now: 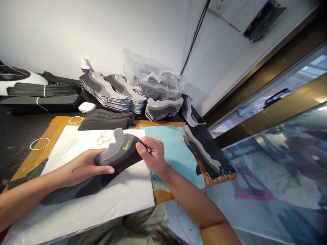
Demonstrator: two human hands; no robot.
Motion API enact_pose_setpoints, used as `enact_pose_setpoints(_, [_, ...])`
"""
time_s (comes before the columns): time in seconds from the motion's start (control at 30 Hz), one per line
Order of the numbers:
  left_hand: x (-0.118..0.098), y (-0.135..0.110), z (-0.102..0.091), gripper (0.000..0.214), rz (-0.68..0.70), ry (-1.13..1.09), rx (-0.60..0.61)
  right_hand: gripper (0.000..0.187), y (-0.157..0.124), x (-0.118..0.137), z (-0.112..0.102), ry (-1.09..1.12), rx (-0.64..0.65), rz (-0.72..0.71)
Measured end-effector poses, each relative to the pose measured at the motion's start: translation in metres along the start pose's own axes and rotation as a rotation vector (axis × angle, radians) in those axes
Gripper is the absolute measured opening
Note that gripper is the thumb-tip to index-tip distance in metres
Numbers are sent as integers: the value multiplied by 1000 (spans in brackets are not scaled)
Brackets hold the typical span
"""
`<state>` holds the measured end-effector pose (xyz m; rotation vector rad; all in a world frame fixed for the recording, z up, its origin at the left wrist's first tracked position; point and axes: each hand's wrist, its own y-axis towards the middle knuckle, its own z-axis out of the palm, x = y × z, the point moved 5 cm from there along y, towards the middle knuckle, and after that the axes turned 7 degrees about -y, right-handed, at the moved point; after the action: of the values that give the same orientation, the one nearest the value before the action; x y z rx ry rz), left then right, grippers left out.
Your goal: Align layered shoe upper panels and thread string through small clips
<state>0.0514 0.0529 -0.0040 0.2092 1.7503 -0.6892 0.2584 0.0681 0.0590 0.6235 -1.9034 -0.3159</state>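
Between my two hands is a flat grey-and-black shoe upper piece [122, 153] with a small yellow-green swoosh, tilted above a white sheet [135, 200]. My left hand [95, 163] grips its left part, thumb across the front. At the piece's upper right end, my right hand [153, 153] pinches the black edge between thumb and fingers. Under my left hand and wrist, another dark grey piece [74, 192] lies on the sheet, partly hidden. Just behind, a fanned pile of dark grey pieces [106, 119] rests at the sheet's far edge.
Stacks of grey pieces [106, 92] line the wall beside a plastic-wrapped bundle [155, 81]. Banded black strips [41, 103] lie at left, with a white bottle [85, 64] behind. More swoosh pieces [201, 149] lie right on the orange board [163, 196]. A glass window [281, 177] borders the table.
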Motion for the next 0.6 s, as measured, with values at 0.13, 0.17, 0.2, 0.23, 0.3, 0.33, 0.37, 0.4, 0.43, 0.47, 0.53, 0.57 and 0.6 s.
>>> enact_pose_setpoints(0.13, [1, -1, -1, 48, 1, 8, -17, 48, 0, -3, 2, 22, 111, 13])
enact_pose_setpoints(0.17, [1, -1, -1, 48, -2, 21, -16, 50, 1, -5, 2, 27, 136, 30])
enact_pose_setpoints(0.2, [1, -1, -1, 47, -6, 35, -14, 51, 1, -6, 1, 36, 152, 48])
enact_pose_setpoints(0.23, [1, -1, -1, 46, -8, 44, -9, 52, 1, -7, 0, 51, 159, 64])
enact_pose_setpoints(0.3, [0, -2, -1, 46, -10, 54, 10, 55, 2, -9, -2, 101, 154, 96])
enact_pose_setpoints(0.33, [-1, -2, -1, 47, -8, 51, 18, 57, 3, -10, -3, 136, 148, 116])
enact_pose_setpoints(0.37, [-2, -2, -1, 47, -6, 45, 26, 57, 3, -10, -4, 174, 143, 137])
enact_pose_setpoints(0.4, [-2, -1, -1, 48, -7, 40, 34, 57, 3, -12, -4, 211, 141, 157])
enact_pose_setpoints(0.43, [-2, -1, -2, 47, -8, 38, 37, 56, 4, -13, -3, 247, 149, 179])
enact_pose_setpoints(0.47, [-3, -1, -3, 46, -9, 41, 33, 53, 4, -15, -1, 282, 172, 200])
enact_pose_setpoints(0.53, [-3, 0, -7, 44, -5, 58, 2, 52, 3, -19, 4, 359, 218, 228])
enact_pose_setpoints(0.57, [-3, 1, -9, 44, -4, 70, -19, 55, 3, -22, 6, 400, 230, 234])
enact_pose_setpoints(0.6, [-3, 1, -11, 46, -6, 78, -42, 59, 3, -24, 7, 436, 231, 232])
